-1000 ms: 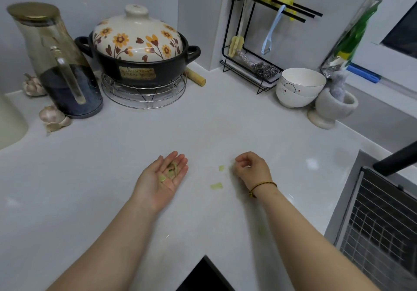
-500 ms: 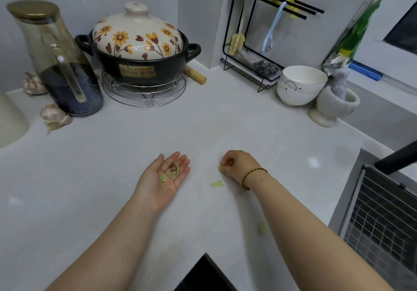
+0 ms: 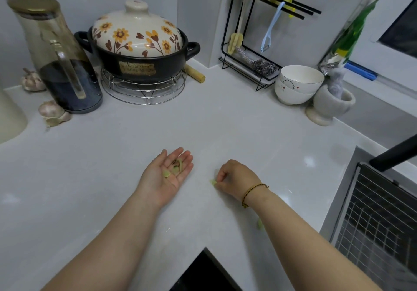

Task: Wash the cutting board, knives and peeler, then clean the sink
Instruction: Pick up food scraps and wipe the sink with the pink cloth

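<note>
On the countertop [image 3: 203, 121]: right hand [image 3: 235, 178], fingertips pinching a green scrap [image 3: 212, 182] off the surface
Left hand [image 3: 168, 174]: palm up, fingers loose and uncurled, cupping collected scraps [image 3: 172, 170]; tip it and they could spill
Stray piece [image 3: 260, 224]: just beside the right forearm; an arm sweep could knock it over the edge
Peeler [image 3: 269, 31]: hanging on the black rack [image 3: 228, 49] at the back; sink [image 3: 372, 234] far right; cutting board, knives not in view
Counter edge [image 3: 204, 248]: close under both arms; open surface ahead, up to the pot [image 3: 140, 49]

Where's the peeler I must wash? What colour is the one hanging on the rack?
The peeler is light blue, seen best in the head view.
</note>
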A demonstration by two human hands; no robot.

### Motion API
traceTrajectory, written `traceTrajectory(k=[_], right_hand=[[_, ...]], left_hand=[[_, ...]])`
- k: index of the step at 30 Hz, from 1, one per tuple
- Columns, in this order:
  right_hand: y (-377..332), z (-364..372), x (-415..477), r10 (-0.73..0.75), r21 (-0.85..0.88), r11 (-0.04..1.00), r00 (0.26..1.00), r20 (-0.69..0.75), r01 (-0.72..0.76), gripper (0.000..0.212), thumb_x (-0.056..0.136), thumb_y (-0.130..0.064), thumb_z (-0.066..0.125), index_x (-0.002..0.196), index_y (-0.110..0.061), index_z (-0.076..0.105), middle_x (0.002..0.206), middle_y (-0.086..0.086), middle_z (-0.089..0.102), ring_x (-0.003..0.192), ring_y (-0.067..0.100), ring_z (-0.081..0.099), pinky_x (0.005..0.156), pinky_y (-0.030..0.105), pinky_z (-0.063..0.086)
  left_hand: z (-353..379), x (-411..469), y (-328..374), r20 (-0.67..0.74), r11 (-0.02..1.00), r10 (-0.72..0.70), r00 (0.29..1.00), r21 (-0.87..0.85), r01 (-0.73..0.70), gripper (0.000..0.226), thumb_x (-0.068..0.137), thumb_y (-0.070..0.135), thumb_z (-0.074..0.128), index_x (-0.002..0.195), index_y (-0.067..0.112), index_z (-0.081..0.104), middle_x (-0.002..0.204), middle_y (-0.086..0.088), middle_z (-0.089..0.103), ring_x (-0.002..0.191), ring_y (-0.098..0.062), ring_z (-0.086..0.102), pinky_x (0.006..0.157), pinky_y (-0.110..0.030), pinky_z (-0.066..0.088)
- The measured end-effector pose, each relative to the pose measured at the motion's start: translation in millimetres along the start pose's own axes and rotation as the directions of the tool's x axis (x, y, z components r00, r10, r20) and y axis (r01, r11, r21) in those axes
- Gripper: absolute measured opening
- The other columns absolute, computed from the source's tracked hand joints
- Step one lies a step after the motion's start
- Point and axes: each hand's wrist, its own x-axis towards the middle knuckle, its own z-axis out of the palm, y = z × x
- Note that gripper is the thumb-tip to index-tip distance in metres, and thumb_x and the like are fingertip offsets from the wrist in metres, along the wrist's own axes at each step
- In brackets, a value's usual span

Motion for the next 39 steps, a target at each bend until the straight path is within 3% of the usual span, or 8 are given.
traceTrajectory(k=[10, 17, 20, 23, 29, 32, 36, 39], right_hand=[[-6, 6, -1, 0.054, 0.073, 0.996, 0.998, -0.022, -0.052, 0.034, 0.085, -0.015, 0.054, 0.06, -0.032, 0.038, 0.068, -0.019, 0.045, 0.082, 0.009, 0.048, 0.078, 0.02, 0.04], [-27, 21, -24, 0.021, 0.433, 0.894, 0.954, -0.301, 0.117, 0.033, 0.08, -0.01, 0.064, 0.062, -0.035, 0.05, 0.068, -0.023, 0.05, 0.056, -0.014, 0.047, 0.059, 0.005, 0.034], [-40, 26, -31, 0.017, 0.428, 0.893, 0.941, -0.337, 0.138, 0.012, 0.082, -0.014, 0.062, 0.087, -0.019, 0.072, 0.082, -0.013, 0.063, 0.066, -0.01, 0.051, 0.065, 0.008, 0.037], [-35, 32, -35, -0.009, 0.307, 0.942, 0.927, -0.374, 0.133, 0.028, 0.084, -0.032, 0.054, 0.103, -0.021, 0.071, 0.105, -0.001, 0.069, 0.092, 0.008, 0.059, 0.078, 0.018, 0.041], [2, 18, -43, 0.13, 0.424, 0.889, 0.794, -0.593, 0.171, 0.022, 0.08, -0.026, 0.059, 0.088, -0.011, 0.073, 0.093, 0.001, 0.071, 0.067, -0.017, 0.05, 0.063, 0.003, 0.037], [22, -2, -36, 0.25, 0.427, 0.904, 0.84, -0.481, -0.024, 0.02, 0.088, -0.016, 0.056, 0.105, -0.015, 0.066, 0.11, -0.003, 0.065, 0.065, -0.006, 0.05, 0.068, 0.006, 0.036], [30, -15, -13, 0.219, 0.198, 0.965, 0.942, -0.253, -0.171, 0.032, 0.092, -0.022, 0.049, 0.124, -0.023, 0.053, 0.128, -0.005, 0.05, 0.115, 0.012, 0.049, 0.091, 0.023, 0.038], [28, -15, 4, 0.208, 0.049, 0.978, 0.967, -0.147, -0.203, 0.03, 0.091, -0.023, 0.047, 0.12, -0.021, 0.055, 0.125, 0.001, 0.048, 0.115, 0.019, 0.047, 0.089, 0.029, 0.041]], left_hand=[[3, -4, -6, 0.009, 1.0, -0.003, 1.0, -0.018, 0.003, 0.036, 0.098, 0.027, 0.037, 0.089, 0.001, 0.06, 0.069, -0.011, 0.072, 0.063, -0.02, 0.071, 0.06, -0.032, 0.057], [17, -6, -20, -0.007, 0.998, -0.056, 0.998, -0.042, 0.056, 0.041, 0.099, 0.032, 0.033, 0.091, 0.0, 0.059, 0.092, -0.014, 0.063, 0.087, -0.023, 0.061, 0.07, -0.036, 0.056], [29, -9, -33, 0.024, 0.991, -0.126, 0.992, -0.049, 0.127, 0.045, 0.099, 0.038, 0.03, 0.095, 0.002, 0.058, 0.097, -0.012, 0.062, 0.088, -0.02, 0.06, 0.069, -0.037, 0.046], [35, -9, -45, 0.054, 0.984, -0.178, 0.983, -0.018, 0.179, 0.048, 0.099, 0.041, 0.028, 0.097, 0.003, 0.058, 0.099, -0.011, 0.062, 0.089, -0.019, 0.059, 0.075, -0.034, 0.042], [38, -2, -53, 0.051, 0.977, -0.171, 0.984, -0.118, 0.176, 0.045, 0.1, 0.031, 0.031, 0.09, -0.003, 0.058, 0.083, -0.017, 0.067, 0.081, -0.026, 0.064, 0.059, -0.033, 0.057], [38, -2, -52, 0.044, 0.981, -0.132, 0.99, -0.135, 0.137, 0.043, 0.099, 0.028, 0.033, 0.088, -0.005, 0.058, 0.067, -0.017, 0.07, 0.061, -0.025, 0.07, 0.054, -0.032, 0.056], [38, -7, -49, 0.027, 0.984, -0.116, 0.993, -0.136, 0.118, 0.039, 0.098, 0.026, 0.039, 0.086, -0.004, 0.06, 0.066, -0.016, 0.07, 0.053, -0.017, 0.068, 0.049, -0.023, 0.056], [36, -9, -44, 0.019, 0.984, -0.086, 0.996, -0.153, 0.088, 0.048, 0.097, 0.024, 0.041, 0.068, -0.002, 0.069, 0.064, -0.013, 0.07, 0.05, -0.013, 0.067, 0.044, -0.019, 0.053]])
